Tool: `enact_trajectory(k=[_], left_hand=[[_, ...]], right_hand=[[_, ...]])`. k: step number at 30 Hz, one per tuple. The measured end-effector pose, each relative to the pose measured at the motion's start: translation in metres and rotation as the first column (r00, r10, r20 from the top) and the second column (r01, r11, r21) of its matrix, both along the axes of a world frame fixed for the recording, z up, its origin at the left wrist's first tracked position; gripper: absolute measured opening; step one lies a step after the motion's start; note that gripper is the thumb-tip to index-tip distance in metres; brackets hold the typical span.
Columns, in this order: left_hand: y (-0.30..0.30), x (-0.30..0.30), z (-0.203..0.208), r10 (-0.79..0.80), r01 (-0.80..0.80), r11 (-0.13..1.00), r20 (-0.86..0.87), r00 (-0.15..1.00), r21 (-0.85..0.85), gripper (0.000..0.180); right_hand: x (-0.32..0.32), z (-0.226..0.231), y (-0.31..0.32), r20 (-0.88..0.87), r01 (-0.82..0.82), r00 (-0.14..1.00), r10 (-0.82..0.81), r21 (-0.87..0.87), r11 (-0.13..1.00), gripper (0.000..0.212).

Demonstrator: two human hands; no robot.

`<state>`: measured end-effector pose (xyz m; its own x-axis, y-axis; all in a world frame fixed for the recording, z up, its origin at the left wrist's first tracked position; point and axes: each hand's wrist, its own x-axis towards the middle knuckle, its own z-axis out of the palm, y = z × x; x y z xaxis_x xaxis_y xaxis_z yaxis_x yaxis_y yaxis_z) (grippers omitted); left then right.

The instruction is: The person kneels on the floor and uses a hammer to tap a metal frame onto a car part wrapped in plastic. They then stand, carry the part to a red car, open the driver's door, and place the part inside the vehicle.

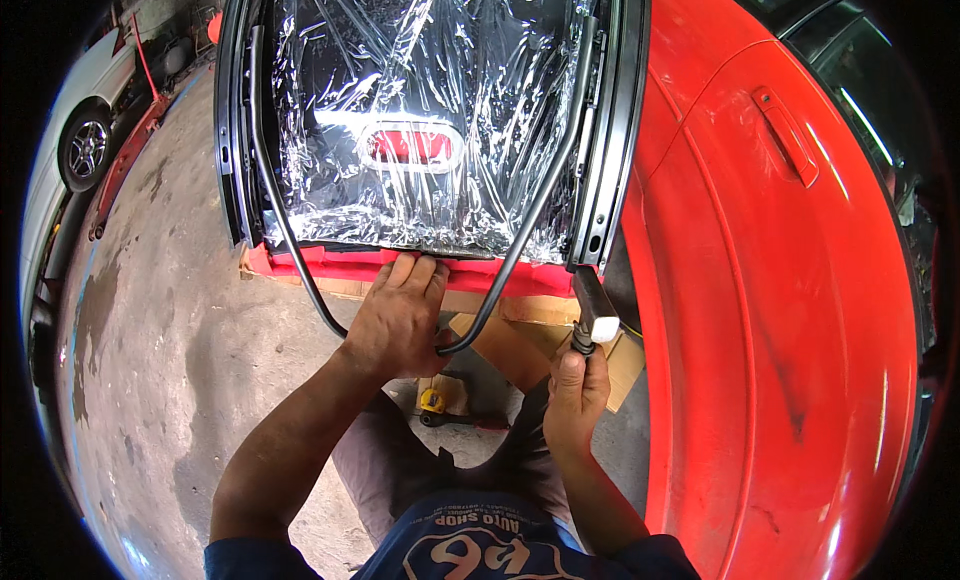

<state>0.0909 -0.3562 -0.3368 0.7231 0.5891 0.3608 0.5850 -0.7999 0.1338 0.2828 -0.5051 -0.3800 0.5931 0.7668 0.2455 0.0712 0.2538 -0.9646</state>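
A black-framed panel (pixel 432 70) wrapped in clear plastic film lies in front of me, probably a car sunroof assembly. My left hand (pixel 398 315) is at its near edge, fingers close together and curled over it. A bent black tube (pixel 530 215) loops down from both sides of the panel and passes behind that hand, where its middle is hidden. In my right hand (pixel 578 390) is a mallet, gripped with closed fingers. The mallet's dark head (pixel 594 302) has a white end face and stands at the near right corner, beside the metal side rail (pixel 612 130).
A red car body (pixel 745 310) rises close on my right. Red padding (pixel 510 277) and cardboard (pixel 500 350) lie under the panel. A yellow tape measure (pixel 432 400) and a dark tool (pixel 460 420) are on the concrete floor (pixel 150 330). A white car (pixel 85 110) stands far left.
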Motion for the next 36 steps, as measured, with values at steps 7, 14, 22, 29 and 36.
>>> enact_trajectory(k=[7,14,22,29,36], left_hand=[[-0.001,0.0,0.002,0.0,0.0,1.0,0.005,1.0,-0.013,0.083],[-0.002,0.001,0.003,0.02,-0.02,1.0,-0.026,0.999,-0.009,0.082],[-0.002,-0.001,0.003,-0.004,0.004,1.0,-0.025,1.0,-0.001,0.086],[-0.003,0.001,0.006,0.004,-0.004,1.0,-0.006,1.0,-0.014,0.08],[-0.004,0.0,0.007,0.011,-0.011,1.0,-0.046,0.999,0.01,0.08]], right_hand=[[-0.001,0.02,0.015,-0.106,-0.04,0.993,0.044,0.036,0.999,0.03],[-0.002,0.04,0.007,-0.131,-0.061,0.989,0.065,0.037,0.997,0.032],[0.013,0.059,0.027,-0.052,-0.045,0.998,0.044,-0.035,0.998,0.03],[0.014,0.063,0.031,0.039,-0.033,0.999,0.035,-0.046,0.998,0.027],[0.016,0.067,0.035,0.119,0.07,0.992,-0.043,-0.227,0.971,0.033]])
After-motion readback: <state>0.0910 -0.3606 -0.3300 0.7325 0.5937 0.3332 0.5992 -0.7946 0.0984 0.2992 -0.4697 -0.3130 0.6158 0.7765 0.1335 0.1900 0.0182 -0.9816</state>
